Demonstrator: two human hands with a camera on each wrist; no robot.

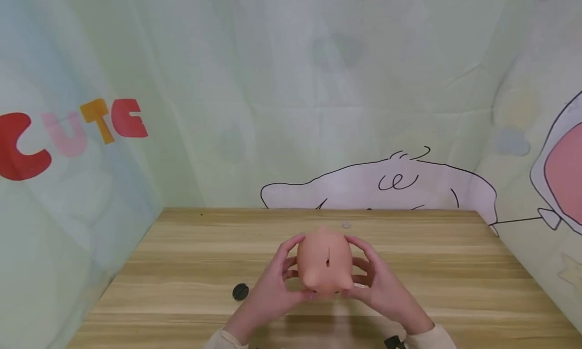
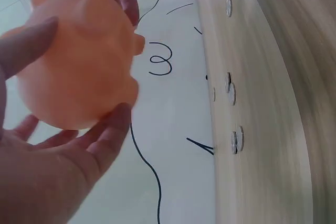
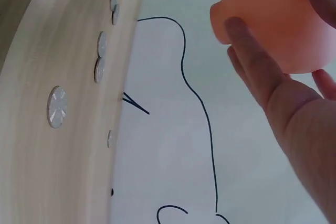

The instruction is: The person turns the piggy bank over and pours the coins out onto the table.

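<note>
An orange-pink piggy bank (image 1: 325, 268) is held up over the table, its coin slot facing upward in the head view. My left hand (image 1: 278, 291) grips its left side, thumb near the face and fingers spread around the body. From the other side my right hand (image 1: 384, 291) grips it in the same way. In the left wrist view, the underside of the piggy bank (image 2: 79, 77) hangs well above the wood. Several silver coins, among them one coin (image 3: 57, 107) in the right wrist view, lie on the tabletop below. The piggy bank hides most of them from the head camera.
A round black plug (image 1: 240, 291) with a groove across it lies on the wooden table (image 1: 182, 268), left of my left hand. Behind the piggy bank, a single coin (image 1: 346, 225) lies near the back edge. A printed curtain (image 1: 291, 86) stands along the back and sides.
</note>
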